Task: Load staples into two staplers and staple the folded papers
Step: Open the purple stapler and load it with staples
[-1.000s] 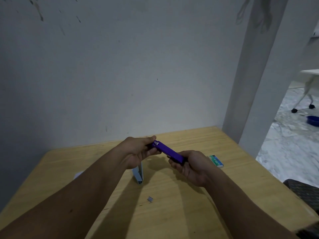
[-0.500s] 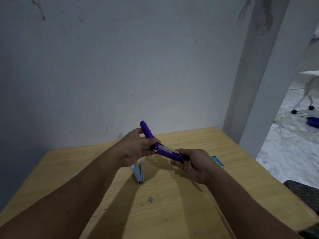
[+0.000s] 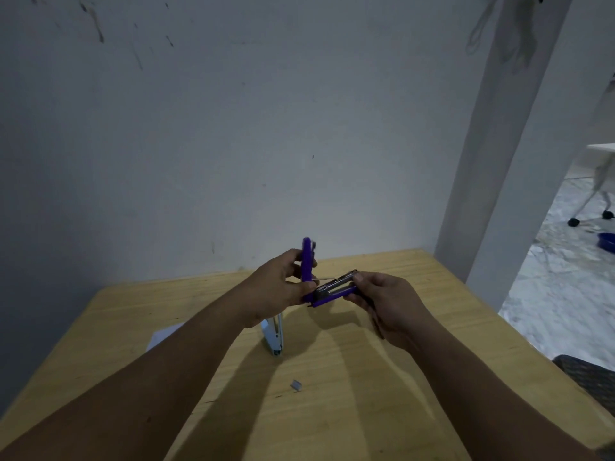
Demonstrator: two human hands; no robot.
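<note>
A purple stapler (image 3: 327, 292) hangs in the air above the wooden table (image 3: 432, 377), swung open. My left hand (image 3: 279, 286) grips its lid, which points straight up. My right hand (image 3: 382, 299) holds the base and the bare metal staple channel, thumb on top. A light blue stapler (image 3: 275, 337) lies on the table under my left wrist. A small strip of staples (image 3: 296, 385) lies in front of it. A corner of white paper (image 3: 163, 336) shows behind my left forearm.
A grey wall stands right behind the table, and a white pillar (image 3: 499, 161) rises at its far right corner. To the right the table ends over a pale floor with a blue bowl (image 3: 606, 241). A dark woven seat (image 3: 589, 377) shows at the right edge.
The stapler was closed a second ago. My left hand has swung the lid up to vertical, baring the metal channel, while my right hand kept hold of the base.
</note>
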